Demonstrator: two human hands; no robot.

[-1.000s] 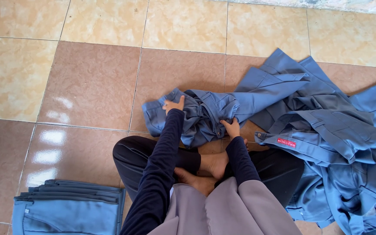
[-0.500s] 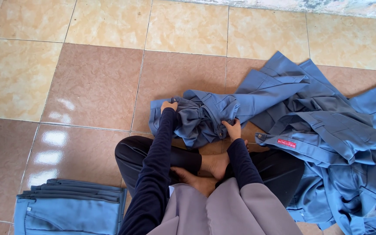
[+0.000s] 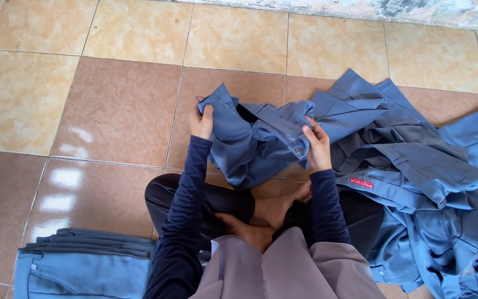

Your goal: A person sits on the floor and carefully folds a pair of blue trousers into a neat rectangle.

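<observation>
Blue trousers (image 3: 255, 147) hang bunched at the frame's centre, above the tiled floor (image 3: 112, 111), gripped at each end by the left hand (image 3: 201, 123) and right hand (image 3: 317, 145), fingers closed on cloth.

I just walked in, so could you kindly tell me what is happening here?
A person sits cross-legged on the tiled floor, holding up a blue garment with the left hand and right hand at its two sides. A loose heap of blue garments lies to their right, a folded stack to their left.
</observation>
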